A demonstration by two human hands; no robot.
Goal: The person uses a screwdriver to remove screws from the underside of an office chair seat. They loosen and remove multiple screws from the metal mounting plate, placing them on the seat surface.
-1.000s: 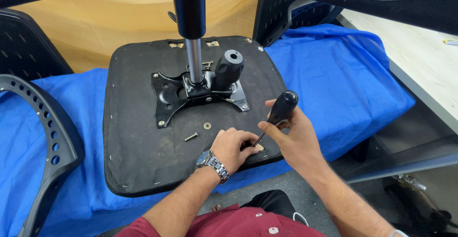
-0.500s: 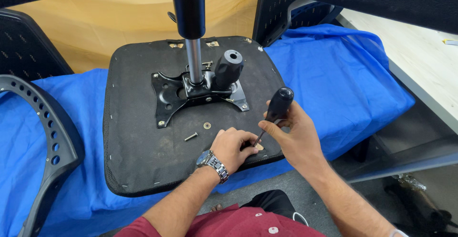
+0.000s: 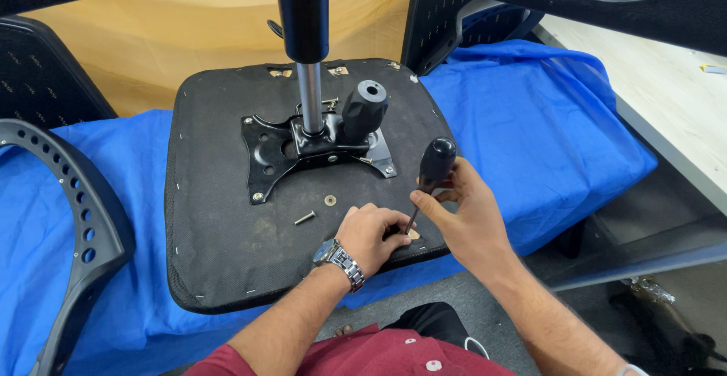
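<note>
head view: an upturned black chair seat lies on a blue cloth, its underside facing up, with a black metal mounting plate bolted near the middle and a gas-lift column rising from it beside a black knob. the right hand wraps its fingers around the black handle of a screwdriver, thumb pressed along the grip, the tool nearly upright with its shaft angled down to the near edge of the seat. the left hand, a metal wristwatch on its wrist, rests on the seat with fingers curled together around the screwdriver's tip; whether they pinch a screw there cannot be told. a loose screw and a small washer lie on the seat just beyond the left hand, slightly apart from each other. a curved perforated black chair part sits on the cloth at far left.
</note>
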